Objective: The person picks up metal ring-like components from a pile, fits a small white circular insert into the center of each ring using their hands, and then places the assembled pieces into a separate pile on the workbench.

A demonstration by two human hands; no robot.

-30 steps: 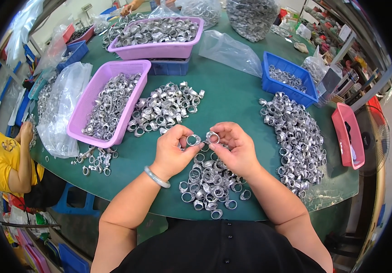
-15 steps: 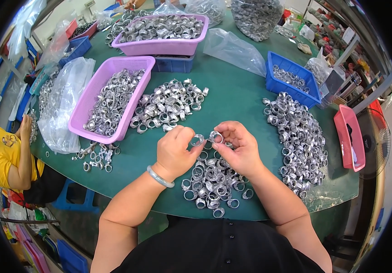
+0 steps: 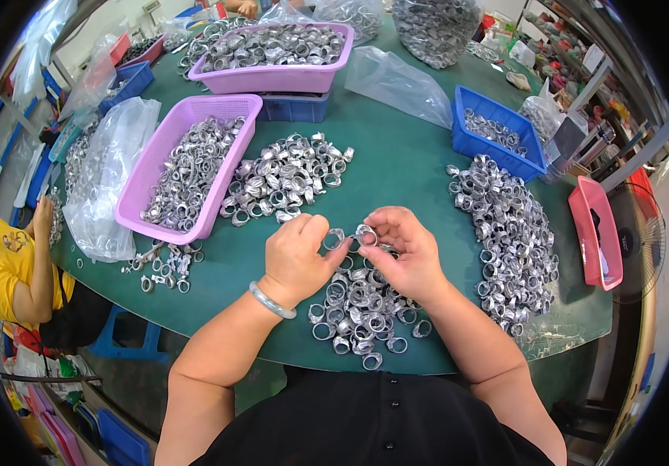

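Both hands have barely shifted since a second ago, staying raised over the same small heap near the near edge of the green table (image 3: pixel 396 167), the two rings kept between them. Left hand (image 3: pixel 297 260) is curled, thumb and forefinger pinching a small silvery metal ring (image 3: pixel 335 238); a pale bangle (image 3: pixel 272 300) sits on that wrist. Right hand (image 3: pixel 406 252) is likewise curled, its fingertips pinching a second ring (image 3: pixel 365 234), just beside the first; whether the two rings touch cannot be told. Each ring is a shiny grey band with an open centre, like those in the heap of loose rings (image 3: pixel 361 311) directly beneath the hands.

Well to the right lies a long pile of rings (image 3: pixel 509 237) running toward the table's right edge, beside a pink tray (image 3: pixel 594 233). Beyond the hands, toward the middle of the table, sits another ring pile (image 3: pixel 288 179), and left of it a purple basket (image 3: pixel 229 113) filled with rings. A blue bin (image 3: pixel 497 136) stands at the far right. Bare green surface shows between the hands and the middle pile, and to the left of the left forearm, where a few stray rings (image 3: pixel 163 268) lie near the edge.
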